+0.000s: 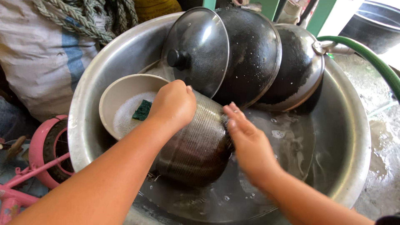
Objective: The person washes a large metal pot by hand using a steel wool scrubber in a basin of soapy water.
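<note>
Ribbed metal pot [196,146] lies on its side, wet, mid-basin [346,137]. Left hand [174,102] clamps its fingers over the pot's far rim; right hand [246,139] presses flat, fingers straight, against its right side. Palm hides whatever scrubs. Open water lies right; dark pans [250,50] crowd the far edge.

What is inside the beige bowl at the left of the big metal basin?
Inside the beige bowl lie white soap foam and a green scouring pad. The left hand and the ribbed metal pot cover the bowl's right part, so anything there is hidden.
</note>
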